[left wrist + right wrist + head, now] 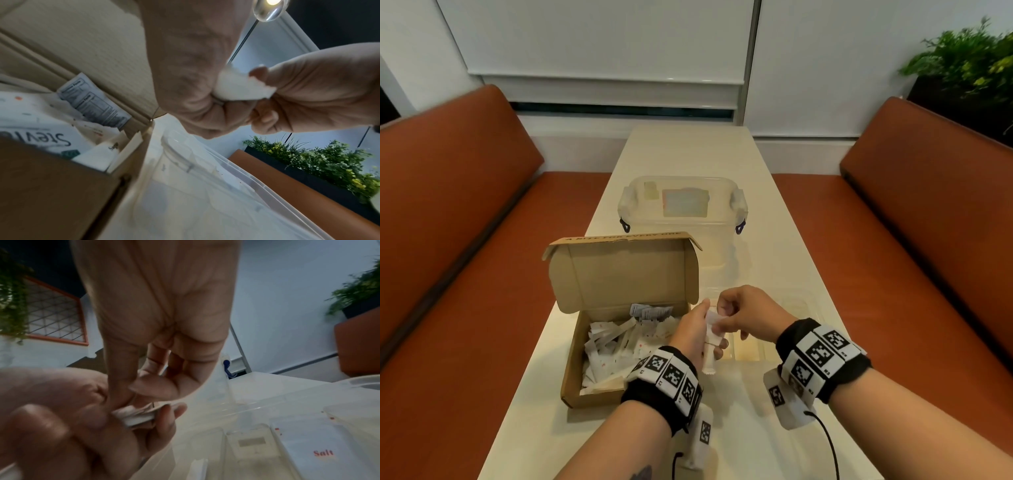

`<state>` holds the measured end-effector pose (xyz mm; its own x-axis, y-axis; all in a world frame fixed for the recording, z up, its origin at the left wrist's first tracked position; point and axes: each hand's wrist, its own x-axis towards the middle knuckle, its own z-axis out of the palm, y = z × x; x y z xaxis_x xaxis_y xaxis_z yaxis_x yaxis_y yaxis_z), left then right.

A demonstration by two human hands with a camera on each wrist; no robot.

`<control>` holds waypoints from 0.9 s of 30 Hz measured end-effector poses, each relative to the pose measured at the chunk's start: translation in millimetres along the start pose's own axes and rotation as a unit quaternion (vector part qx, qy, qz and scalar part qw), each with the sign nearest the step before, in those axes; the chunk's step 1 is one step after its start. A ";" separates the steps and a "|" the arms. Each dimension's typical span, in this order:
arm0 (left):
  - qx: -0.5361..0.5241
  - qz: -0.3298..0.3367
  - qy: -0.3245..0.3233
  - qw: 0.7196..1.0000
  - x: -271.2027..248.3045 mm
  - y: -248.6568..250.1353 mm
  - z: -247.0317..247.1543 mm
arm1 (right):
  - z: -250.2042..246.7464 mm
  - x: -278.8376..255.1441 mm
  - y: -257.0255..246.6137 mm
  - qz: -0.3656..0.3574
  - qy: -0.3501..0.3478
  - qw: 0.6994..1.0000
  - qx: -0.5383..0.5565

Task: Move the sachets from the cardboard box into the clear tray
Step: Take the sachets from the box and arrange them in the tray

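Both wrists, each with a black band carrying printed marker squares, come in from the bottom of the head view. Left hand (693, 330) is closed around a small bundle of white sachets (711, 346), which stands nearly upright in the fist, with the lower ends coming out under the fingers. Right hand (746, 313) meets it from the right and pinches the top of the same bundle between thumb and fingertips; the left wrist view shows the white paper squeezed between the two hands. How many sachets are in the bundle I cannot tell, because the fingers cover most of it.

Just left of the hands the cardboard box (571, 370) lies on the worktop (739, 438) with its lid standing open, and many loose white sachets still fill it. Under and to the right of the hands is the clear tray (808, 305), touching or almost touching the box side. It has several compartments; in the right wrist view one of them holds a white sachet with the word "Salt" (322, 452). Farther on the worktop stands a clear lidded container (681, 219) with clip handles. Orange benches run on both sides, and a green plant (969, 65) is at the far right.
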<state>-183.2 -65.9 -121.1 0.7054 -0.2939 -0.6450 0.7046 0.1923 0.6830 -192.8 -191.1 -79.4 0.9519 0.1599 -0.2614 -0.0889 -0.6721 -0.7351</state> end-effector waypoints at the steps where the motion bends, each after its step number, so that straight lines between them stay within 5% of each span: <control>1: 0.003 0.002 -0.004 1.000 -0.1 -0.1 -0.9 | -2.4 0.1 0.2 0.002 0.001 1.000 0.013; 7: 0.068 0.021 0.018 0.997 -1.9 -2.9 -10.4 | -33.2 7.1 14.7 0.062 0.105 0.986 0.114; 11: 0.107 0.024 0.028 0.994 0.3 -3.3 -11.9 | -44.4 17.9 27.6 0.081 0.163 0.983 -0.025; 18: 0.126 0.051 0.031 0.990 3.6 -6.0 -14.4 | -31.4 48.4 32.3 0.107 0.071 0.971 -0.202; 27: 0.207 0.054 0.031 0.976 5.0 -4.3 -16.3 | -20.6 67.7 30.9 0.122 0.052 0.944 -0.303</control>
<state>-181.5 -52.9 -132.9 0.7866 -0.2323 -0.5721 0.5431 -0.1804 0.8200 -125.1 -215.9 -107.0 0.9511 -0.1045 -0.2908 -0.1558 -0.9748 -0.1594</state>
